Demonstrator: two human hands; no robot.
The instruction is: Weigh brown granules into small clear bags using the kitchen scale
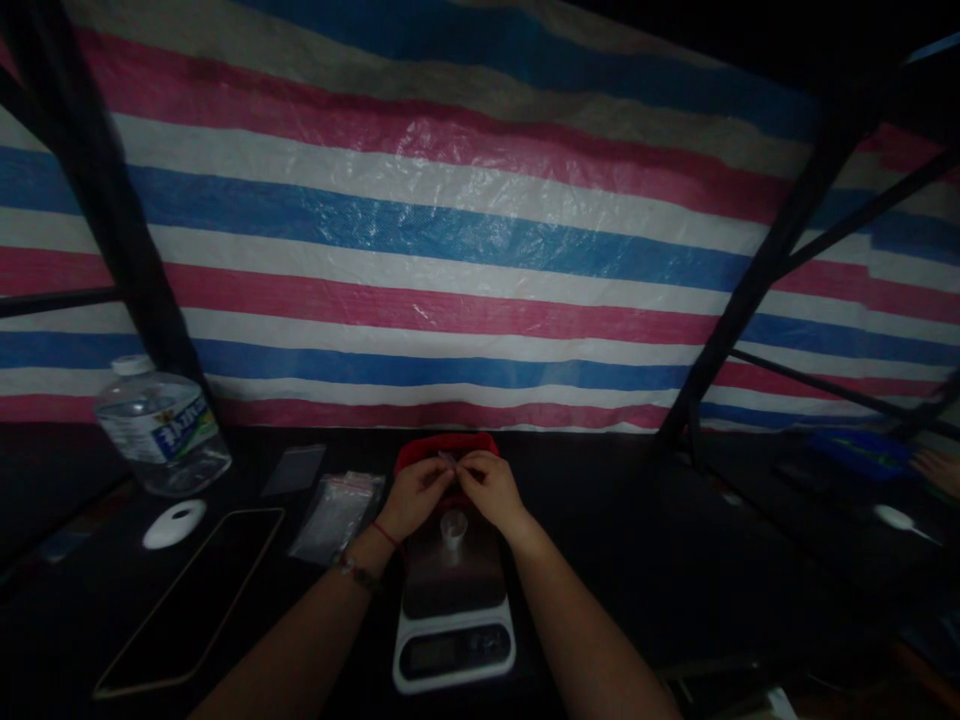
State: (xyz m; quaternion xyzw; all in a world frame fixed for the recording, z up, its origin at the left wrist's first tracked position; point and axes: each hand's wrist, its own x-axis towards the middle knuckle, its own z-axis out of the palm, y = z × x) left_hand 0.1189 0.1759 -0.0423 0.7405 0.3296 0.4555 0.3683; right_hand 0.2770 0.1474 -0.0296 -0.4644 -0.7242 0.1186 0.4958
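Both hands meet over the near edge of a red container (480, 441), fingertips pinched close together. Between them shows a small thin purplish piece (448, 458); the dim light hides what kind of thing it is. My left hand (417, 492) is closed on its left side, with a red string and a beaded bracelet on the wrist. My right hand (491, 488) is closed on its right side. Just below the hands, a small clear plastic cup (453, 530) stands on the dark plate of a white digital scale (454, 668).
Left of the scale lie clear zip bags (337, 515), a flat clear sleeve (295, 470), a phone (191, 600) and a white mouse-shaped object (174, 523). A large water bottle (163, 428) stands behind them. Far right, another person's hand (937, 470) is near a blue tray (859, 452).
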